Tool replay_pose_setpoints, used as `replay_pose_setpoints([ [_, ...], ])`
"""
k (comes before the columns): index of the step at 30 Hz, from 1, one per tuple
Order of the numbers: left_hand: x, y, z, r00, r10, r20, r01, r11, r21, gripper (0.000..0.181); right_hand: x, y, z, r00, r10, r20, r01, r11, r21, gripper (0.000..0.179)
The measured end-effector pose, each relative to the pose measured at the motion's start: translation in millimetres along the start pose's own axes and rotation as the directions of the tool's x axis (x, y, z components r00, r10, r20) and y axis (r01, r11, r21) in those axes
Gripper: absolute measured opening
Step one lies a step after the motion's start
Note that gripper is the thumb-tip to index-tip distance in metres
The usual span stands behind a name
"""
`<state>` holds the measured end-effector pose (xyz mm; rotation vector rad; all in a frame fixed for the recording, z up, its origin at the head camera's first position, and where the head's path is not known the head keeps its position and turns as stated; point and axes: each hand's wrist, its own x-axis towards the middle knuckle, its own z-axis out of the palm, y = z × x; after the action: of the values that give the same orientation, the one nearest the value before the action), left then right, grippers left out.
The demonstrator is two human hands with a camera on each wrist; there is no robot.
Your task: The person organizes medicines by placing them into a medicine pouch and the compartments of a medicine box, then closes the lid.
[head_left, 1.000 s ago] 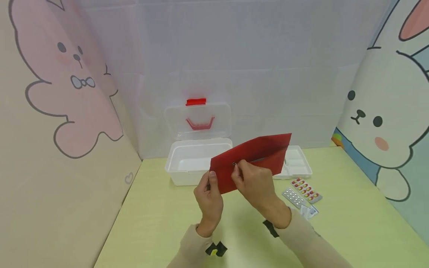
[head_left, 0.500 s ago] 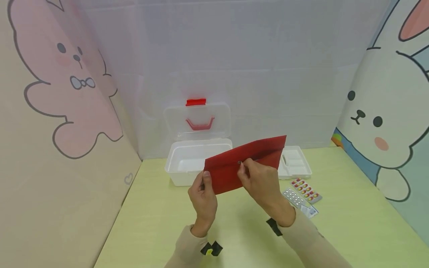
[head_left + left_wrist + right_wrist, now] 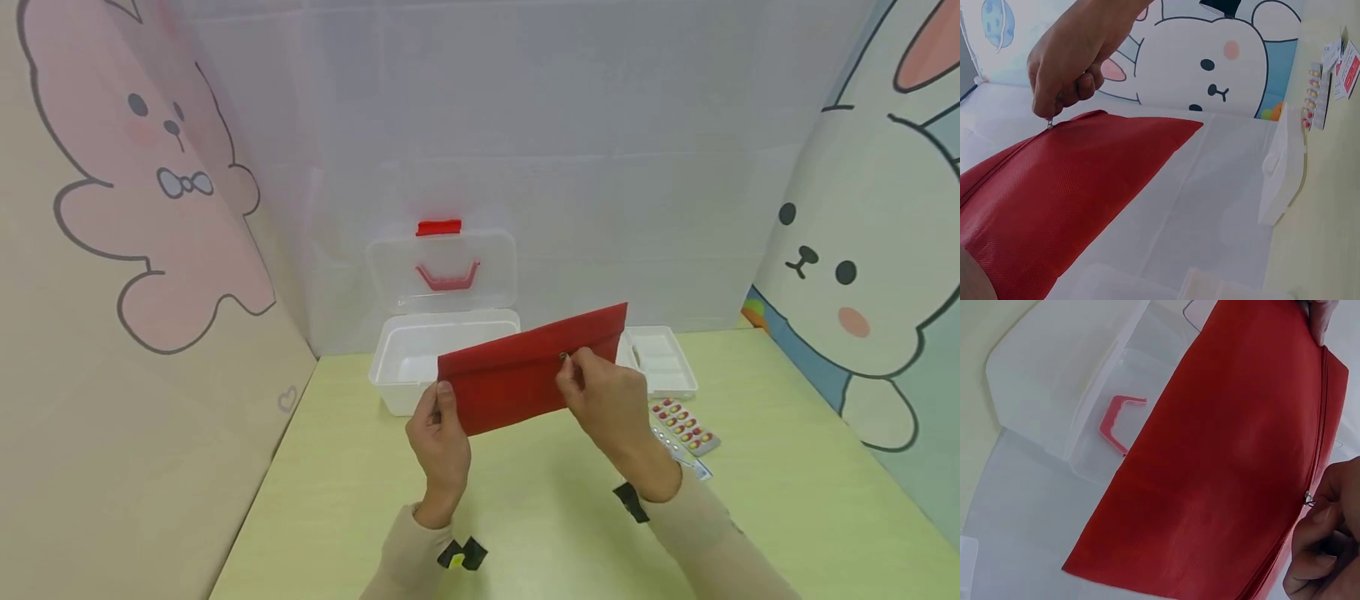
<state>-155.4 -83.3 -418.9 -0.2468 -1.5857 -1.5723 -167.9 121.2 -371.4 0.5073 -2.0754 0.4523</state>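
Note:
A flat red zippered pouch (image 3: 510, 387) is held up above the table, tilted with its right end higher. At its left end my left hand (image 3: 441, 437) grips the edge between thumb and fingers. My right hand (image 3: 609, 408) pinches the metal zipper pull (image 3: 1308, 499) along the seam, past the pouch's middle toward the right end. In the right wrist view the zipper is closed from the left hand's end up to the pull. Beyond the pull, the seam looks parted. What lies inside the pouch is hidden.
Behind the pouch stands a clear plastic box (image 3: 401, 392) with its lid (image 3: 390, 267) raised and a red handle. A white compartment tray (image 3: 667, 367) is to the right. Nearer lie a blister pack of red-yellow capsules (image 3: 686, 427), another silver blister pack and small packets, partly covered.
My right hand has drawn the zipper pull rightward along the seam, and the gap in the pouch has narrowed. My left hand and the pouch have shifted a little left.

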Motion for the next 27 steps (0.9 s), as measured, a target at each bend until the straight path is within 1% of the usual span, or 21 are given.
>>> replay_pose_setpoints([
  [3, 2.3, -1.3, -4.0, 1.0, -0.024, -0.01, 0.025, 1.0, 0.014, 0.022, -1.0, 8.1, -2.0, 0.999, 0.004, -0.044, -0.005, 1.0, -0.021, 0.014],
  [6, 3.8, -2.7, -7.0, 0.999, -0.046, -0.008, 0.046, 0.999, 0.007, 0.02, -2.7, 16.2, -4.7, 0.998, 0.013, -0.056, -0.015, 0.999, -0.034, 0.014],
  [10, 6.7, -4.1, -9.5, 0.999, -0.052, -0.002, 0.052, 0.999, 0.014, 0.022, -4.4, 25.4, -9.5, 0.999, 0.029, -0.025, -0.03, 0.999, -0.043, 0.015],
  [15, 11.2, -5.6, -13.2, 0.998, -0.06, -0.037, 0.06, 0.998, 0.004, 0.024, -7.2, 39.5, -19.3, 0.997, 0.079, -0.003, -0.079, 0.995, -0.063, 0.015],
  [18, 12.7, -8.6, -14.4, 0.997, -0.066, -0.027, 0.066, 0.998, -0.007, 0.022, -8.5, 46.1, -24.5, 0.995, 0.103, 0.004, -0.102, 0.992, -0.078, 0.015],
  [20, 12.6, -11.0, -14.9, 0.997, -0.076, -0.019, 0.076, 0.997, -0.003, 0.021, -8.9, 47.9, -26.5, 0.994, 0.105, 0.014, -0.103, 0.992, -0.075, 0.014],
  [24, 11.5, -13.4, -15.7, 0.994, -0.107, -0.026, 0.108, 0.994, 0.01, 0.022, -10.3, 48.3, -27.5, 0.994, 0.106, 0.03, -0.104, 0.993, -0.061, 0.014],
  [27, 11.4, -14.2, -16.0, 0.992, -0.125, -0.016, 0.125, 0.992, -0.022, 0.023, -11.3, 48.5, -27.0, 0.993, 0.112, 0.023, -0.111, 0.992, -0.054, 0.013],
])
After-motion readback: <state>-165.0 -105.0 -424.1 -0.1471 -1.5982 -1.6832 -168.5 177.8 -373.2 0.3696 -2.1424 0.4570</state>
